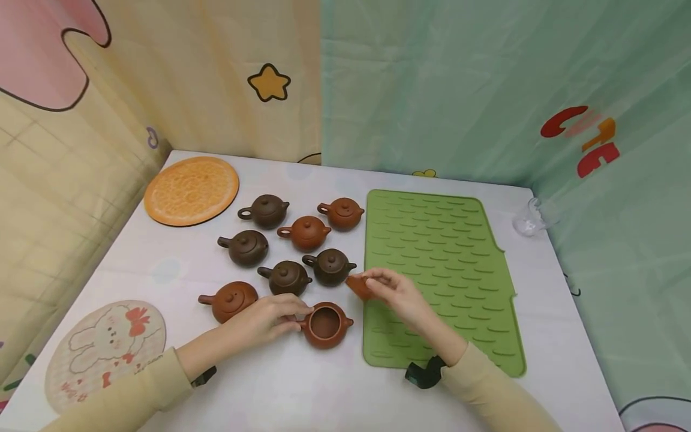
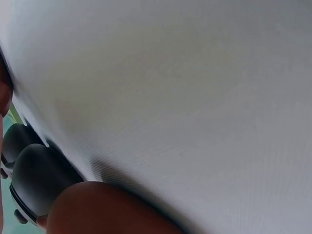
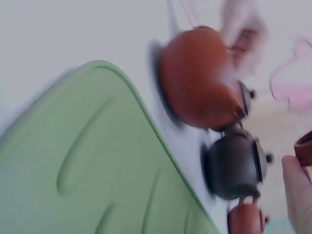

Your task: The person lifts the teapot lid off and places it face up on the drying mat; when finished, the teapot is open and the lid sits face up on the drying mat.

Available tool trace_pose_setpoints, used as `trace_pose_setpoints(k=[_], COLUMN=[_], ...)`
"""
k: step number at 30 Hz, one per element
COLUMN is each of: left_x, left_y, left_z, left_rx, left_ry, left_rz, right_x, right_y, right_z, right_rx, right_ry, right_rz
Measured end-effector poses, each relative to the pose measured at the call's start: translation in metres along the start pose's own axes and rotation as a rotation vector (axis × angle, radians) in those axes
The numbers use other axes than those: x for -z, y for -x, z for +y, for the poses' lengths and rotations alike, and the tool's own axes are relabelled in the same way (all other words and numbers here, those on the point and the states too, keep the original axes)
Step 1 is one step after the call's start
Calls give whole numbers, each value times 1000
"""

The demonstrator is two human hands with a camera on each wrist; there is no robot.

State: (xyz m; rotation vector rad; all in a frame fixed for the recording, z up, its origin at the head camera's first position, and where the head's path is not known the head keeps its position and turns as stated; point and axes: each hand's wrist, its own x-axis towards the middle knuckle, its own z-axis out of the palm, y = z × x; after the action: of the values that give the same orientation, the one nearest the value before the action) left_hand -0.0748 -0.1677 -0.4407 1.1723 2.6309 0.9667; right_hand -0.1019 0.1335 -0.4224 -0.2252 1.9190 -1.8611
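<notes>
A reddish-brown clay teapot (image 1: 326, 343) stands lidless on the white table, its round mouth facing up. My left hand (image 1: 270, 318) pinches its handle from the left. In my right hand (image 1: 398, 297), thumb and fingers pinch a reddish-brown teapot lid (image 1: 358, 287), held tilted over the green mat's left edge. The right wrist view has the lid (image 3: 304, 152) at its right border and the lidless teapot (image 3: 195, 78) near the top. Along the lower edge of the left wrist view lies another reddish-brown teapot (image 2: 107, 212); the left hand is mostly out of that view.
Several lidded teapots, dark brown (image 1: 288, 278) and reddish-brown (image 1: 308, 234), stand behind and left of the hands. A green mat (image 1: 432, 240) covers the right side. An orange round mat (image 1: 191, 191), a rabbit mat (image 1: 70, 360) and a clear object (image 1: 528, 222) lie farther out.
</notes>
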Motion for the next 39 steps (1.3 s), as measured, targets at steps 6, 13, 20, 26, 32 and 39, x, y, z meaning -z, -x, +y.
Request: trace_pose_setpoints(k=[6,13,20,26,32,39], left_x=[1,0,0,0,0,1], left_y=[-1,-1,-2,-1,-1,-1], left_z=[3,4,3,3,2,4], left_rx=[3,18,17,1,21,53], left_ry=[-14,-15,-20,-13,-5,-3], left_rz=[9,10,18,29,10,-11], right_x=[42,71,81,82,84,83], right_y=[6,18,27,32,34,34], right_z=[7,18,21,21,19,23], right_rx=[-89,-56,-195,-252,-300,-297], right_ry=[-431,-489,-50,190,319,352], right_rz=[72,24,140,198,224,202])
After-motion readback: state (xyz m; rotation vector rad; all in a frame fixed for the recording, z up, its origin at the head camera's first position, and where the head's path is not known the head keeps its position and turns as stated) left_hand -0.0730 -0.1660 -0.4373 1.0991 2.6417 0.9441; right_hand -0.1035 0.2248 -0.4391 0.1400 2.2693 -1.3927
